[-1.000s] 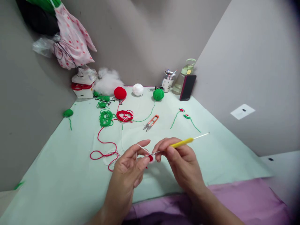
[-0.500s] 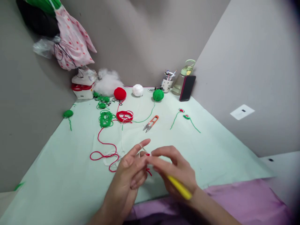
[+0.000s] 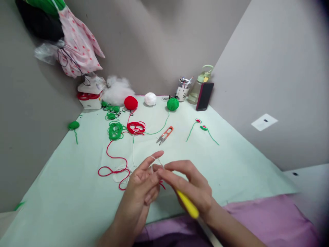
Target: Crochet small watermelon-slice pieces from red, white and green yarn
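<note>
My left hand (image 3: 141, 187) pinches a small red and white crochet piece (image 3: 161, 185), with white yarn looped over its raised forefinger. My right hand (image 3: 191, 187) grips a yellow-handled crochet hook (image 3: 187, 204); the handle points back toward me and the tip meets the piece between my fingertips. Both hands hover over the pale green table cover (image 3: 77, 192). A red strand (image 3: 114, 168) trails from the piece across the cover to the left.
Orange thread snips (image 3: 165, 134) lie beyond my hands. Red (image 3: 131, 102), white (image 3: 150, 98) and green (image 3: 173, 104) yarn balls sit at the back, beside loose yarn coils, stuffing, a pen cup, a bottle and a phone (image 3: 204, 96). Two small finished pieces (image 3: 202, 125) lie right.
My right hand has swung the hook round: its yellow handle pointed up and right a second ago, and now it points down toward me. The left hand has barely moved.
</note>
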Tool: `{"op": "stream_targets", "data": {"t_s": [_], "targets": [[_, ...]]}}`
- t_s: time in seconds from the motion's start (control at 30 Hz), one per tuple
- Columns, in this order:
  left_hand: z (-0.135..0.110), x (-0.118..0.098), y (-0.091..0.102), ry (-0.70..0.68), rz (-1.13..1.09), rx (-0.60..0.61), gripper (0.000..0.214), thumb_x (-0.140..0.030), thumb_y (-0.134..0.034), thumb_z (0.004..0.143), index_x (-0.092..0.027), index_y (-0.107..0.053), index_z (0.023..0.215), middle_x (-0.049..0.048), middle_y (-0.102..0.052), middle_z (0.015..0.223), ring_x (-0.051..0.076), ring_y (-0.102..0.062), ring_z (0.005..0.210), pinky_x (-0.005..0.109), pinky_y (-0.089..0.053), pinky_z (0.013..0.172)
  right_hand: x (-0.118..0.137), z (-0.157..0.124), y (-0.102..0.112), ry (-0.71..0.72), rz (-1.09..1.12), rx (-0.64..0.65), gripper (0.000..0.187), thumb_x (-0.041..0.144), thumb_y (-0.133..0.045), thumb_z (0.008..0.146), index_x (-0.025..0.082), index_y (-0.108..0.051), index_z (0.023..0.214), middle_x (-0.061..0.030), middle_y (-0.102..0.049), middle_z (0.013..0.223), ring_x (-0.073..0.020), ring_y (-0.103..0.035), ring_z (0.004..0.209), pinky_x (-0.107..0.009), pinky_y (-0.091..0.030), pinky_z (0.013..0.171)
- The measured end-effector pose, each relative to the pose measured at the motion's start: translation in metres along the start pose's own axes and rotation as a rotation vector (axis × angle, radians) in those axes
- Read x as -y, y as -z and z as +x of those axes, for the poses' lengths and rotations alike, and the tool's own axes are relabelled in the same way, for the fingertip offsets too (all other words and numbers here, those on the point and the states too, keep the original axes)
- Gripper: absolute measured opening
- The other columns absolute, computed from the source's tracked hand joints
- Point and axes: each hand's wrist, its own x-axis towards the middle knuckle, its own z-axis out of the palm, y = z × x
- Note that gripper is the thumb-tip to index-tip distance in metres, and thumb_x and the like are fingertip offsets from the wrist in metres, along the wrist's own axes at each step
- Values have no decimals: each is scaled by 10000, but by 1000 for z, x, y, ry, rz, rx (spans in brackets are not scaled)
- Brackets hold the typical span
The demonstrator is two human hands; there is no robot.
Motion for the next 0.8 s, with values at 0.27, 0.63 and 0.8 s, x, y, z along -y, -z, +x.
{"op": "stream_targets", "data": {"t_s": [0.27, 0.63, 0.8], "targets": [[-1, -2, -3, -86, 48, -43, 333, -210, -943, 782, -238, -861, 1103, -39, -663, 776, -16, -362, 456, 105, -307, 436, 1, 17, -2, -322, 468, -132, 166, 299, -686, 1053, 260, -845, 1027, -47, -772, 886, -189, -720, 841, -315, -606, 756], [-6, 0, -2, -148, 217, -73, 293, -282, -897, 852, -269, -849, 1141, -52, -656, 701, 75, -617, 532, 206, -532, 598, -3, 15, 1, -380, 539, -117, 163, 292, -697, 1045, 240, -851, 1036, -55, -782, 919, -158, -719, 750, -301, -613, 721], [-7, 0, -7, -138, 161, -91, 351, -267, -904, 837, -250, -826, 1179, -9, -733, 906, 78, -660, 587, 217, -573, 622, -5, 13, -1, -419, 619, -134, 159, 286, -689, 1050, 242, -841, 1033, -48, -781, 919, -148, -725, 731, -291, -621, 707]]}}
